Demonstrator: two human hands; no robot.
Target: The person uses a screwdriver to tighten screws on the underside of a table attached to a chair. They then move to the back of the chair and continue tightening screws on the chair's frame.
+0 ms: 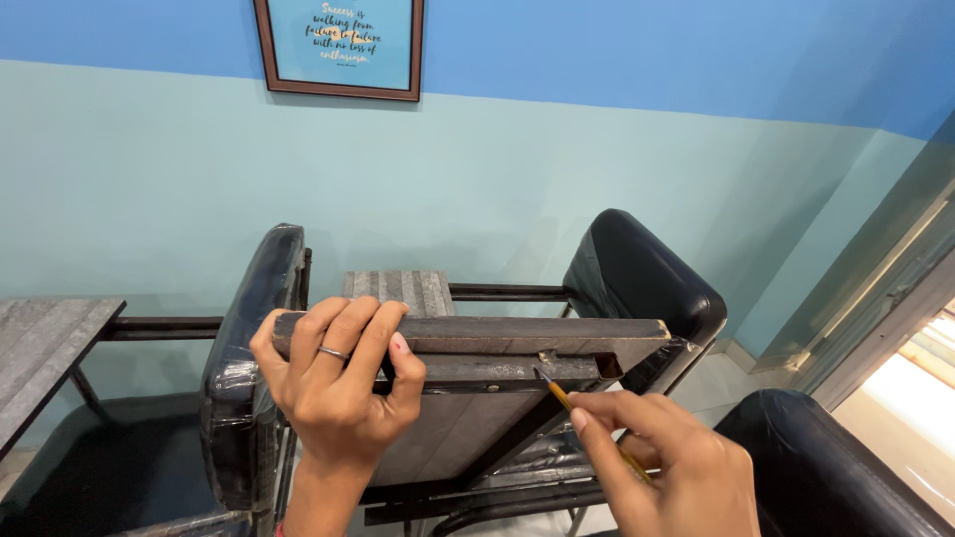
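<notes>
- Two hands are working on one folding writing board (477,398), tipped up on edge between two black padded chairs.
- Your left hand (338,383) is wrapping its fingers over the board's top edge, steadying it.
- Your right hand (667,467) is pinching a yellow pencil (569,403), its tip touching the metal bracket (497,370) under that edge.

The left hand (338,383) is raised with its back to the camera. Its four fingers are curled over the top and the thumb is pressed underneath in a firm grasp; a thin ring sits on one finger. The right hand (662,467) is lower, with fingers pinched together and the forefinger stretched forward to the left.
</notes>
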